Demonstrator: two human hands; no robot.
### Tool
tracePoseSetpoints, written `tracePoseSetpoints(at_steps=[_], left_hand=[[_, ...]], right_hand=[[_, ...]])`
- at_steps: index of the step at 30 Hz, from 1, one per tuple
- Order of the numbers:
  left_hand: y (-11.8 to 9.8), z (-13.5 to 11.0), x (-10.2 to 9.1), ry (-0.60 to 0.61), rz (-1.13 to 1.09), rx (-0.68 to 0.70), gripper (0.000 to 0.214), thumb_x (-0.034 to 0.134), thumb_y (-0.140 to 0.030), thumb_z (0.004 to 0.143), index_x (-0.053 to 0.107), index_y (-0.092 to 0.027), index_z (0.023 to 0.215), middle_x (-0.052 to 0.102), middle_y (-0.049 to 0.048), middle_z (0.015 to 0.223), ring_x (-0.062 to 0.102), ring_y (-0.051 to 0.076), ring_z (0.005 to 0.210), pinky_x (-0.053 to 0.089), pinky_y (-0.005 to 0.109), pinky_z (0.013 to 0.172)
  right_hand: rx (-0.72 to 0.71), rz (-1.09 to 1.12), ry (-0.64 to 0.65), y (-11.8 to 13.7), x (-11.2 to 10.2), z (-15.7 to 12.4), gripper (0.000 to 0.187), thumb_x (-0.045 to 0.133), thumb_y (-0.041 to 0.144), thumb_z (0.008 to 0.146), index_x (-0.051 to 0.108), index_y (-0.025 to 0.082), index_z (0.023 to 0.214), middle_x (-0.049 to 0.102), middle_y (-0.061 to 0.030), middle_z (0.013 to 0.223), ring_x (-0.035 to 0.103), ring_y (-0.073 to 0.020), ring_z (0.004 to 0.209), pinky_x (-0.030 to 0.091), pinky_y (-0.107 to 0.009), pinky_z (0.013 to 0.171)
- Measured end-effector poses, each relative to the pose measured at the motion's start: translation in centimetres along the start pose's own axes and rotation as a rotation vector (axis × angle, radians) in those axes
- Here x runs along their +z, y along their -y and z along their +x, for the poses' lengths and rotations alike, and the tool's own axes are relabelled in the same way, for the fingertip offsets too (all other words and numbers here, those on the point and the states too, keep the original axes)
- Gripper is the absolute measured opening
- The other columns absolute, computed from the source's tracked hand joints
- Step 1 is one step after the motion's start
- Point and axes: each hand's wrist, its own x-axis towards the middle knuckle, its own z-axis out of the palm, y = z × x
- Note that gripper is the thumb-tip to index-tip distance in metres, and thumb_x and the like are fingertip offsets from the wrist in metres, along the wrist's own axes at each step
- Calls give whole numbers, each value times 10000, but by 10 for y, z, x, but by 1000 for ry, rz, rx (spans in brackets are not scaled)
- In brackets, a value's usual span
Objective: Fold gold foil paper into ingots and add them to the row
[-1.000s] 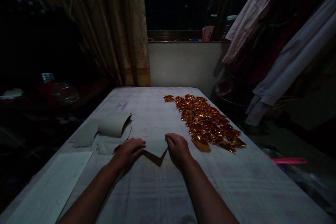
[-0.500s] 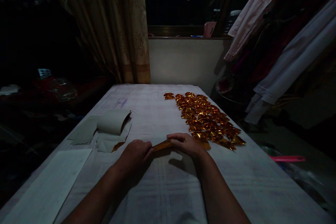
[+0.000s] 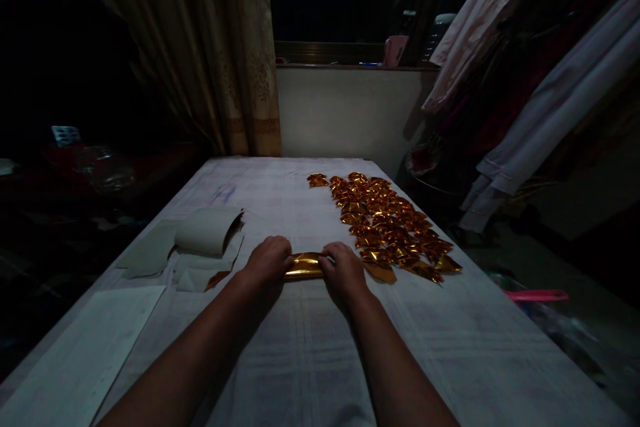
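Note:
Between my hands, low over the white cloth, stretches a folded strip of shiny gold foil paper [image 3: 306, 265]. My left hand [image 3: 270, 259] is closed on its left end, fingers curled and thumb toward the strip. At the right end my right hand [image 3: 345, 270] pinches it the same way. Just right of that hand lies a flatter gold piece [image 3: 381, 271], beside a spread of many folded gold foil pieces [image 3: 385, 220]. To the left of my left hand are curled pale sheets of paper [image 3: 203, 233], one with a gold-brown edge showing.
A flat white sheet [image 3: 85, 347] lies at the table's left front. The table [image 3: 300, 360] has a pale checked cloth. Clothes [image 3: 520, 140] hang at the right, a patterned curtain [image 3: 245, 80] at the back left. A pink mug [image 3: 395, 51] stands on the sill.
The gold strip has turned from slanted and dull to level, with its shiny face toward me. Both hands have shifted forward; the right now grips its end with fingers curled.

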Motion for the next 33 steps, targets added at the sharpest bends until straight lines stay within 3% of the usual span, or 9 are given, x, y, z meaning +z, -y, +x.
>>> tracePoseSetpoints(at_steps=[8,11,16,21,27,30,33], left_hand=[[4,16,-1,67,-43,-100,247,674,-288,787,663,-221,1025,716,74,983,655,241,928,445,299,764],[7,21,0,91,-106,-129,226,698,-320,751,673,-224,954,721,44,897,660,226,851,431,278,697],[11,16,8,58,-274,-126,163,665,-365,744,661,-216,808,688,-4,754,641,194,746,422,262,643],[15,-3,23,-40,-483,-87,220,586,-380,795,670,-188,860,692,16,768,646,197,740,461,278,648],[18,-25,28,-108,-620,-83,292,531,-423,817,698,-188,861,716,26,775,666,206,748,489,294,674],[17,-30,25,-123,-622,-94,306,533,-446,814,711,-199,851,728,22,770,663,210,738,484,304,689],[16,-32,24,-124,-606,-89,309,529,-460,816,709,-209,808,716,13,726,649,203,696,473,304,677]], right_hand=[[-46,-88,-47,-1,7,2,118,602,185,861,707,239,855,702,-61,986,611,-231,965,437,-331,876],[-44,-66,-71,-2,9,2,120,609,186,853,714,241,872,713,-57,1001,620,-225,975,447,-335,900],[-43,79,-109,-3,13,4,137,601,216,849,727,248,892,719,-57,1170,626,-222,1102,453,-369,990],[-8,320,-100,0,17,5,116,613,276,819,721,236,825,719,-73,1213,641,-226,1133,450,-385,1033],[59,607,-11,9,23,2,214,616,388,808,706,211,889,751,-45,861,688,-198,793,542,-315,745],[91,697,-44,8,24,5,309,704,441,722,681,214,930,734,-30,850,674,-189,769,528,-292,692],[177,791,5,3,23,10,478,754,499,655,677,214,1032,712,-9,794,646,-166,693,503,-273,634]])
